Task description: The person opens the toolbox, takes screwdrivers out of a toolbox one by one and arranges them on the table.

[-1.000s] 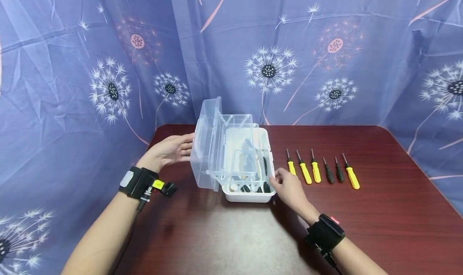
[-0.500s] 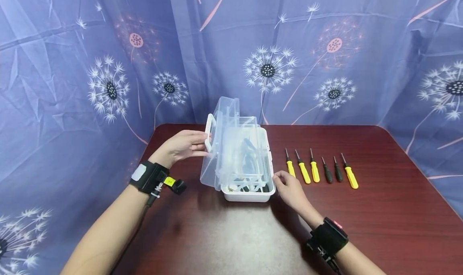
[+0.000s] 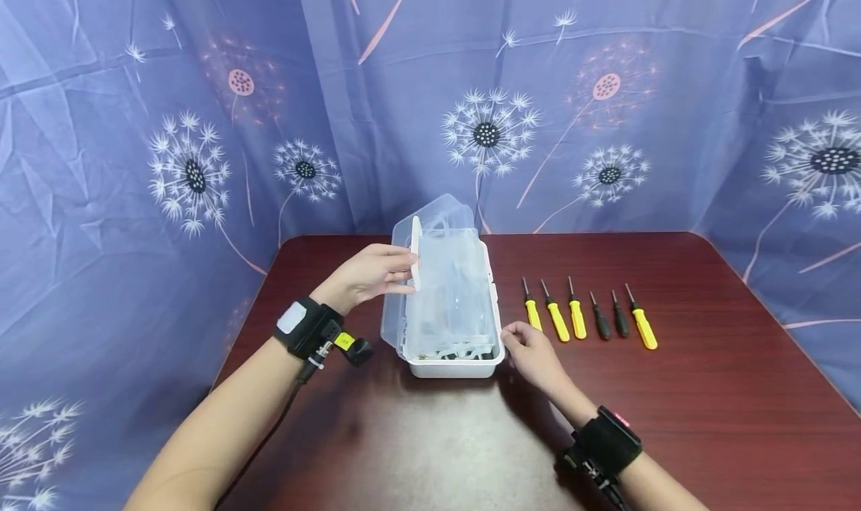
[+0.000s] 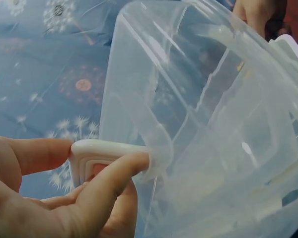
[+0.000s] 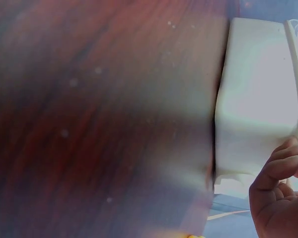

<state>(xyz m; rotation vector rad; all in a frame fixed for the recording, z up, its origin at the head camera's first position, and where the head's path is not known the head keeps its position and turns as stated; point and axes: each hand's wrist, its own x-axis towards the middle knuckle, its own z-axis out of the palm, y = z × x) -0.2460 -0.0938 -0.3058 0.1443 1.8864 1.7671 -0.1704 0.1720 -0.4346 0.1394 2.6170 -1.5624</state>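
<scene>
A white plastic toolbox (image 3: 452, 370) stands on the table with its translucent lid (image 3: 437, 287) tilted partway over it. My left hand (image 3: 374, 273) pinches the white handle (image 3: 415, 253) on top of the lid. In the left wrist view, thumb and fingers lie on either side of that handle (image 4: 111, 148). At the box's right rim, my right hand (image 3: 534, 355) holds the edge with curled fingers. The right wrist view has these fingers (image 5: 283, 166) at the rim beside the white wall (image 5: 258, 84). Contents inside are mostly hidden behind the cloudy lid.
Right of the box lies a row of several screwdrivers, among them a yellow-handled one (image 3: 644, 328) and a black-handled one (image 3: 601, 323). A blue dandelion-print curtain (image 3: 403, 85) hangs behind the dark red wooden table (image 3: 706, 391).
My left hand has moved right, swinging the lid from upright at the left to over the box, and now grips its handle. My right hand has stayed at the rim.
</scene>
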